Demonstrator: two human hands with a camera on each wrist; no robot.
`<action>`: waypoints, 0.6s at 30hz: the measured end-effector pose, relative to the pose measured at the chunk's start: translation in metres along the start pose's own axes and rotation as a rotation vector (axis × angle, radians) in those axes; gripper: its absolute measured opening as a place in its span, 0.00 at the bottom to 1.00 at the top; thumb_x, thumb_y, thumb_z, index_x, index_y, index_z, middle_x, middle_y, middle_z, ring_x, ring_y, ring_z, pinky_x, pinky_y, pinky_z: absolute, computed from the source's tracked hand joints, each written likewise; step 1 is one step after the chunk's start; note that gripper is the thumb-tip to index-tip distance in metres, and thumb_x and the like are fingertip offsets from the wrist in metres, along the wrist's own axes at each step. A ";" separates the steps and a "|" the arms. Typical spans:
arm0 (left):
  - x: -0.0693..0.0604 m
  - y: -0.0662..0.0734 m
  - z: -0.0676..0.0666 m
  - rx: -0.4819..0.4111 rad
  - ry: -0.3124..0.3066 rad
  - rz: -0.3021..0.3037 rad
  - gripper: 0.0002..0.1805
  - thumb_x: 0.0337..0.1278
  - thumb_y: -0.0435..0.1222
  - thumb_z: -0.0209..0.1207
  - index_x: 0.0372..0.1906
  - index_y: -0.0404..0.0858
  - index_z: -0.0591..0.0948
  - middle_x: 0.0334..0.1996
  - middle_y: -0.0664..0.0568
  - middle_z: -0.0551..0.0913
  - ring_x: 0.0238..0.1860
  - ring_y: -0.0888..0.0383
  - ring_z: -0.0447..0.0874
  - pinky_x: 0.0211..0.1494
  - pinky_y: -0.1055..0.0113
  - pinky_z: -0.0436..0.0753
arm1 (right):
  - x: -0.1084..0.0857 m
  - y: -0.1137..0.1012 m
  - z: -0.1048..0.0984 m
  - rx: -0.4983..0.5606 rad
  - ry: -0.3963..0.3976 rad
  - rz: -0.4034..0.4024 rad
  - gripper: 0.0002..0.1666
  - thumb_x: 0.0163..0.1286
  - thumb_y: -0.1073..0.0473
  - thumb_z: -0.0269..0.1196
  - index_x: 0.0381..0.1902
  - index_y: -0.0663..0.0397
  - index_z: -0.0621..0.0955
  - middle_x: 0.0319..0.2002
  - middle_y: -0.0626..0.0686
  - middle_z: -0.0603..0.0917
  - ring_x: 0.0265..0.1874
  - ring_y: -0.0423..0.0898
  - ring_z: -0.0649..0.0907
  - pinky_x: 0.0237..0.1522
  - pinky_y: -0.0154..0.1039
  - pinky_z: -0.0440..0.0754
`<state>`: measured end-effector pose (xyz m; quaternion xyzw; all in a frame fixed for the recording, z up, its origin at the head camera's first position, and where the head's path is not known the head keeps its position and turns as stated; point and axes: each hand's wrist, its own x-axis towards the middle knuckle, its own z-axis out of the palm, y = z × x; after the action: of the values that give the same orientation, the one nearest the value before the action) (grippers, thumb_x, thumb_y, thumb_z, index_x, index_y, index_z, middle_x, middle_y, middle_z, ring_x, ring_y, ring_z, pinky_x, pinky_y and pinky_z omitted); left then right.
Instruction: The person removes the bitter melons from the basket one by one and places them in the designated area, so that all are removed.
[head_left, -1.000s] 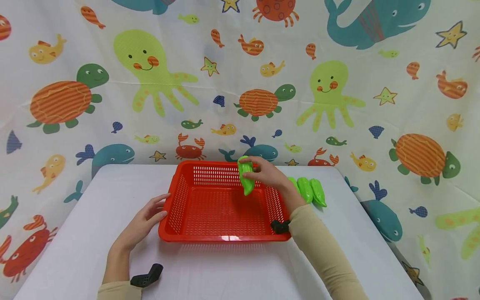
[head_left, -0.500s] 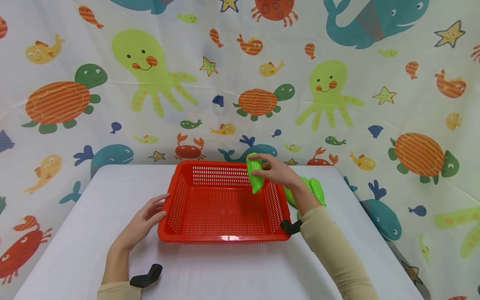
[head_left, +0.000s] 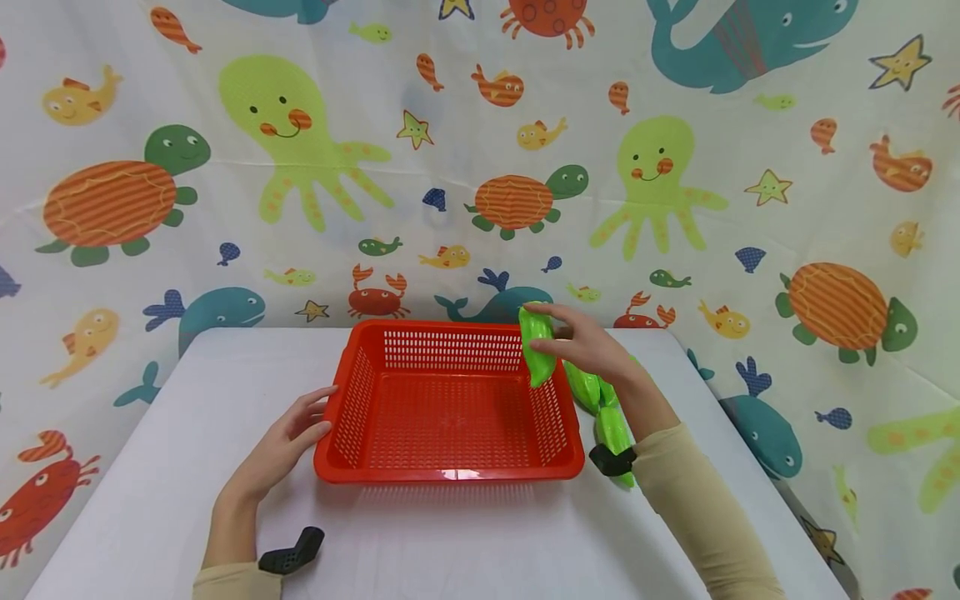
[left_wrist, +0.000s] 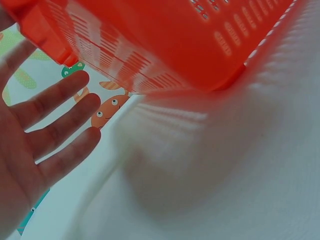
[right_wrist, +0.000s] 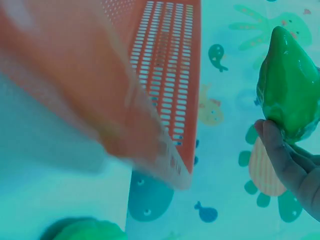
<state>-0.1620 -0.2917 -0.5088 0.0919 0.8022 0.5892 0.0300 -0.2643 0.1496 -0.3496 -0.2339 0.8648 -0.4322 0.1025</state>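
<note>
My right hand (head_left: 588, 343) pinches a glossy green pepper-shaped vegetable (head_left: 537, 343) between thumb and fingers. It is held pointed end down, above the back right corner of a red plastic basket (head_left: 450, 476). In the right wrist view, the ridged, tapered green pepper (right_wrist: 287, 85) shows clear of the basket's side. My left hand (head_left: 281, 442) is at the basket's left rim, fingers extended. From the left wrist view, the fingers of that hand (left_wrist: 45, 135) are spread and fairly straight beside the basket wall. The basket holds nothing visible.
More green peppers (head_left: 583, 385) lie on the white table (head_left: 247, 367) right of the basket, partly hidden by my right arm. A cloth printed with sea animals (head_left: 450, 167) hangs behind the table. A black wrist device (head_left: 612, 460) sits on my right wrist.
My right hand has moved rightward with the green pepper, from over the basket's inside to its back right corner. More peppers on the table now show. The left hand has stayed put.
</note>
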 end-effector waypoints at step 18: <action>-0.001 0.000 0.000 0.000 -0.003 -0.011 0.32 0.70 0.46 0.54 0.75 0.50 0.59 0.67 0.40 0.68 0.65 0.38 0.67 0.58 0.39 0.75 | -0.053 0.028 -0.029 -0.061 0.101 0.085 0.31 0.67 0.46 0.65 0.67 0.38 0.73 0.69 0.53 0.68 0.60 0.65 0.75 0.53 0.55 0.80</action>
<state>-0.1612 -0.2920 -0.5089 0.0884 0.8025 0.5891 0.0345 -0.2382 0.2105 -0.3561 -0.1781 0.8907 -0.4123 0.0699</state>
